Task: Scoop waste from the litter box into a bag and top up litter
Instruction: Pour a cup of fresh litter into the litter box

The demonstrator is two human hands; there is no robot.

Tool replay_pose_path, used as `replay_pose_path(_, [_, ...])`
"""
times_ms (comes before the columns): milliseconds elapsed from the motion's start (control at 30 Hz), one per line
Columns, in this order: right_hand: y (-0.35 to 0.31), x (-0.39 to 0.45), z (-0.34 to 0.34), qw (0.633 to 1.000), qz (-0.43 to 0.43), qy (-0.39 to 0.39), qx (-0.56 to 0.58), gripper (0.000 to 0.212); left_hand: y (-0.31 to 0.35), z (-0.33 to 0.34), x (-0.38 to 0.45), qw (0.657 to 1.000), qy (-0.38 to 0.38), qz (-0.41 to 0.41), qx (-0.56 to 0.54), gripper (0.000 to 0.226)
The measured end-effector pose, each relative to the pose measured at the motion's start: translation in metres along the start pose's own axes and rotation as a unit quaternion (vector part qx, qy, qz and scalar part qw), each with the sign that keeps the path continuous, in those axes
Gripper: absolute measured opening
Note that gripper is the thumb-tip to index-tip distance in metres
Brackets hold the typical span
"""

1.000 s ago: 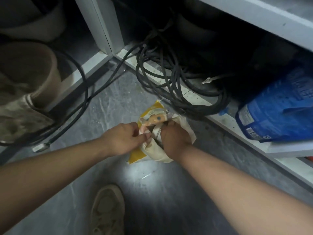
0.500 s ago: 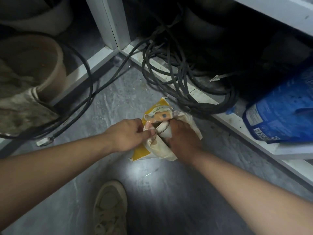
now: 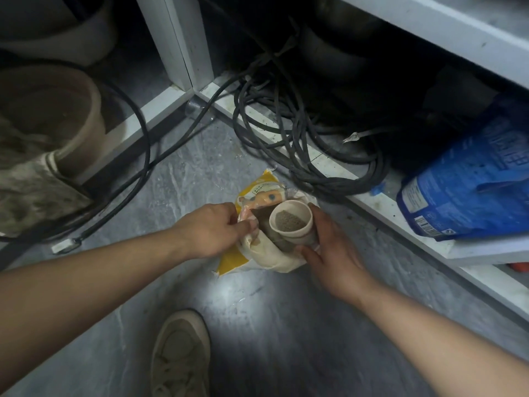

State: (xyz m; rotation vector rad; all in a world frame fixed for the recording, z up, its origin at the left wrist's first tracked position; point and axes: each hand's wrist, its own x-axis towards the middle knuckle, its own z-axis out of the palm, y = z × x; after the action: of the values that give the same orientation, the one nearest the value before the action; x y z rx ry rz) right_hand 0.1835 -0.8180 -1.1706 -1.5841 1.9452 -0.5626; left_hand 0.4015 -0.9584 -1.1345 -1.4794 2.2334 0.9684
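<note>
A yellow and cream litter bag (image 3: pixel 259 255) stands open on the grey floor in the middle of the view. My left hand (image 3: pixel 213 230) pinches the bag's left rim and holds the mouth open. My right hand (image 3: pixel 329 247) grips a small cream cup (image 3: pixel 292 223) from below, just above the bag's mouth. The cup is filled with grey-brown litter and tilts toward me. No litter box shows in this view.
Coiled black cables (image 3: pixel 300 144) lie on the white shelf base (image 3: pixel 372 202) behind the bag. A blue bag (image 3: pixel 472 179) leans on that shelf at right. A beige pot (image 3: pixel 57 116) and cloth sit at left. My shoe (image 3: pixel 180 353) is below.
My right hand, which was down inside the bag's mouth, has come up with the cup full of litter. My left hand stays on the rim.
</note>
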Motion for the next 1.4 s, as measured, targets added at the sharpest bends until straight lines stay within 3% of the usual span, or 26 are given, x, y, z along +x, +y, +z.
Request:
replay_pose_path(567, [-0.034, 0.007, -0.028, 0.992, -0.018, 0.063, 0.108, 0.077, -0.002, -0.018, -0.013, 1.0, -0.001, 0.003, -0.001, 0.056])
replay_pose_path(733, [-0.108, 0.002, -0.073, 0.978, 0.044, 0.081, 0.186, 0.086, 0.001, -0.073, -0.06, 0.998, 0.021, 0.019, -0.052, 0.047])
replay_pose_path(933, [-0.23, -0.006, -0.143, 0.982, 0.068, 0.027, 0.171, 0.085, 0.019, -0.164, -0.158, 0.996, 0.052, 0.029, -0.063, 0.049])
replay_pose_path(1200, [-0.381, -0.013, -0.227, 0.987, 0.087, -0.053, 0.127, 0.077, 0.031, -0.274, -0.278, 0.985, 0.072, -0.047, -0.149, 0.049])
replay_pose_path(1400, [-0.438, -0.018, -0.239, 0.986, 0.076, -0.104, 0.107, 0.079, 0.031, -0.3, -0.334, 0.97, 0.095, -0.084, -0.21, 0.047])
